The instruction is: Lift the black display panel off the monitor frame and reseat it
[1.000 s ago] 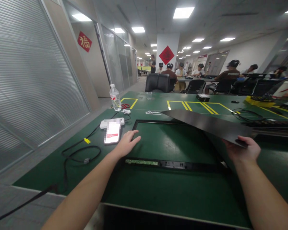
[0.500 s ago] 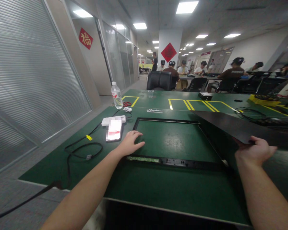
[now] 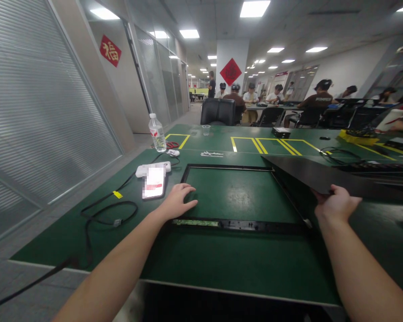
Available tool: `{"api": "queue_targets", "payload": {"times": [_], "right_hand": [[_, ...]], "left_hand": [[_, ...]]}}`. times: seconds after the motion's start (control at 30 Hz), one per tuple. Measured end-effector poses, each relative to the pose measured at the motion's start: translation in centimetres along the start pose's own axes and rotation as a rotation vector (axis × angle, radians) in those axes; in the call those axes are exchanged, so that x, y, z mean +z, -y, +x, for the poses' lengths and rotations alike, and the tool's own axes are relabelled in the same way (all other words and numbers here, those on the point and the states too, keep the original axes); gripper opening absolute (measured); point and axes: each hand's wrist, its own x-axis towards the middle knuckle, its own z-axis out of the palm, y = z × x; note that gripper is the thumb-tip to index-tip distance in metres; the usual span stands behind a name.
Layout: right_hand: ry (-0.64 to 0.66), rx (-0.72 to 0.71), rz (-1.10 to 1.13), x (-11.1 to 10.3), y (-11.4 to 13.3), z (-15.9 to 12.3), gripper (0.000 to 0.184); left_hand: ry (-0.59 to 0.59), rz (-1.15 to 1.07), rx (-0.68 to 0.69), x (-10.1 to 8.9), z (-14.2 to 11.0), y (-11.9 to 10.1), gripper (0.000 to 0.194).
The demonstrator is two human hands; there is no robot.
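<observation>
Ceiling panels light a wide office in the head view, where several people sit at a far row of desks behind an empty-seated black chair, and a green surface fills the foreground. On it lies a black rectangular frame, flat, with bare green showing through its middle; a green circuit strip runs along the left part of its near side.

At the frame's left side is the left hand, palm down, its fingers loosely spread and the thumb apart, holding nothing; whether it touches the frame cannot be told. Over and beyond the frame's right side, the right hand is closed on the near edge of a thin dark panel, which is tilted, with its far left corner near the frame's far right corner.

Left of the frame are a lit phone, a white oblong device just behind it, and a looped black cable with a yellow tag. Farther back on that side stand a water bottle and red-handled scissors lying beside it. Just beyond the frame's far side lie small pale parts, then a clear cup; a black box sits farther back, toward the right.
</observation>
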Motion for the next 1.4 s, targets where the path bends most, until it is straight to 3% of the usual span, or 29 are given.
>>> {"api": "queue_targets", "payload": {"times": [0.37, 0.63, 1.0, 1.4], "right_hand": [[-0.027, 0.208, -0.055, 0.5, 0.3, -0.9, 0.059], [-0.073, 0.250, -0.020, 0.8, -0.4, -1.1, 0.058], [-0.091, 0.310, -0.035, 0.9, 0.5, -1.5, 0.057], [0.056, 0.262, 0.124, 0.7, 1.6, -1.6, 0.052]], "left_hand": [[0.010, 0.020, 0.019, 0.2, 0.1, 0.4, 0.050], [0.076, 0.127, 0.014, -0.1, 0.0, -0.2, 0.046], [0.047, 0.073, 0.019, 0.1, 0.0, 0.1, 0.045], [-0.036, 0.011, -0.004, -0.4, 0.1, -0.3, 0.036]]}}
